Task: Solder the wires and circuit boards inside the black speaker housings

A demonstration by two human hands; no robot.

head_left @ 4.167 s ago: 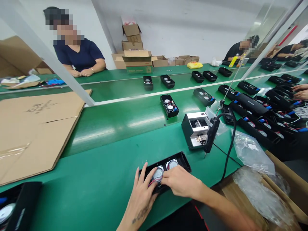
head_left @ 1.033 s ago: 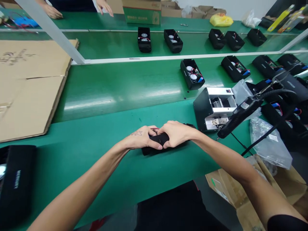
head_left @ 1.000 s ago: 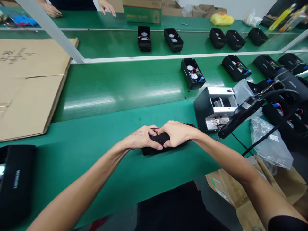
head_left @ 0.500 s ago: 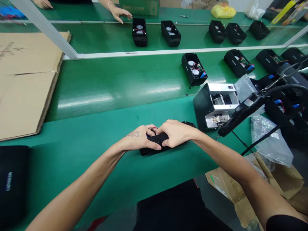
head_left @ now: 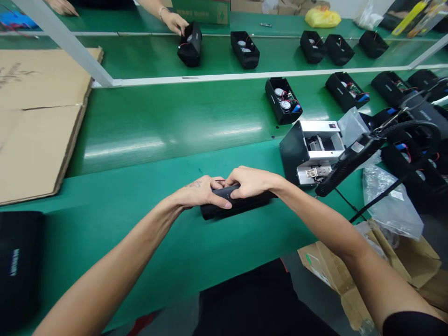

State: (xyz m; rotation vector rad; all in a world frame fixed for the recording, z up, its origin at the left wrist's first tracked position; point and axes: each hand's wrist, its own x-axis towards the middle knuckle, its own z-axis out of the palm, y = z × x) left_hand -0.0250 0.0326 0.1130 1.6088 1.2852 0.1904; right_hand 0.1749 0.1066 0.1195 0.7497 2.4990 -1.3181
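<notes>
A black speaker housing (head_left: pixel 241 205) lies in front of me on the green work mat, tilted so that its long side faces me. My left hand (head_left: pixel 205 192) grips its left end, with the thumb along the near side and the fingers over the top edge. Close beside it, my right hand (head_left: pixel 251 181) is closed over the top edge near the middle, thumb on the near side. A bit of red wire shows by the left fingertips. The inside of the housing is hidden from view.
A black-and-silver machine (head_left: pixel 311 154) stands to the right, with a black handheld tool (head_left: pixel 346 163) hanging before it. An open housing (head_left: pixel 283 100) with speakers and wires sits beyond. Cardboard (head_left: pixel 42 121) lies left. Across the rail, a co-worker's hand (head_left: pixel 175 22) holds another housing (head_left: pixel 191 46).
Both my hands have shifted slightly up in view, and the housing has tilted, showing more of its near side. The co-worker's hand has grasped a far housing and tipped it.
</notes>
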